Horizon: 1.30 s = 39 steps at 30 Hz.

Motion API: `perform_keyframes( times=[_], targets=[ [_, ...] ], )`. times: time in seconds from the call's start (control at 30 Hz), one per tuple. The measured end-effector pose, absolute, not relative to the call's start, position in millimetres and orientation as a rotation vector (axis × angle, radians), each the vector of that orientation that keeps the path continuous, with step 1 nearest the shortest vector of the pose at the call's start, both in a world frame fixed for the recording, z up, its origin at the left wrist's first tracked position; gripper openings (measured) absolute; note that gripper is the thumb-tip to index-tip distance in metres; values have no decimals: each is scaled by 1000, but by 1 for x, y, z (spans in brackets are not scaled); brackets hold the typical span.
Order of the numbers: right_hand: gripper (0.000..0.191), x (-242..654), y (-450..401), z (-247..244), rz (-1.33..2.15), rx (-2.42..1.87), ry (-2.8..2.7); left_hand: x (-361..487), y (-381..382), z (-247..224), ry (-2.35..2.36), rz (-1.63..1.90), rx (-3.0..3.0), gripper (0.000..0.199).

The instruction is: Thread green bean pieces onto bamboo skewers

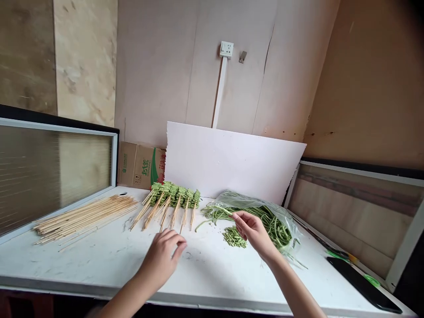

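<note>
My right hand [252, 232] pinches the end of a green long bean [220, 208] between thumb and fingertips; the bean points left, in front of a clear plastic bag of long beans [268, 221]. Below that hand lies a small heap of cut bean pieces [234, 237]. My left hand [163, 252] hovers over the table with its fingers curled in and thumb and forefinger meeting in a loop; I see nothing in it. Just beyond it are skewered bean pieces [180, 195], stacked in rows with their bare stick ends towards me.
Loose bamboo skewers [89, 216] lie in a pile on the left of the white table [109, 269]. A white board [228, 163] and a cardboard box [137, 165] stand at the back. On the right are a black phone [362, 282] and scissors [341, 254].
</note>
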State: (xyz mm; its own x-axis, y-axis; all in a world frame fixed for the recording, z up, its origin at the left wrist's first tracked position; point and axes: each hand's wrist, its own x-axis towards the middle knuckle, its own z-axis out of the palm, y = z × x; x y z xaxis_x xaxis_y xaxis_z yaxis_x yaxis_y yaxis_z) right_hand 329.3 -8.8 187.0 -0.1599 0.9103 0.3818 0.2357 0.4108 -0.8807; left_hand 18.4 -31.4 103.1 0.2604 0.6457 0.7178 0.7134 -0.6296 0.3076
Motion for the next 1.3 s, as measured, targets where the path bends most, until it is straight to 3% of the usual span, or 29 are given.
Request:
perform_keyframes(
  times=[0.1, 0.27, 0.47, 0.77, 1.1, 1.3],
  targets=[
    [56, 305, -20, 190, 734, -1018, -1706, 43, -48, 142, -1165, -1501, -2398, 18],
    [38, 274, -52, 189, 450, -1022, -1905, 61, -67, 181, -1000, -1597, -2310, 17],
    [27, 264, -71, 172, 435, -953, -1896, 65, -60, 161, -984, -1512, -2487, 30],
    [21, 289, -79, 176, 349, -913, -1809, 43, -56, 158, -1191, -1487, -2470, 19],
    [9, 282, -98, 188, 31, -738, -1895, 43, -68, 165, -1083, -1424, -2502, 17],
    [14, 278, -103, 189, -19, -534, -1875, 52, -87, 173, -980, -1490, -2535, 15]
  ],
)
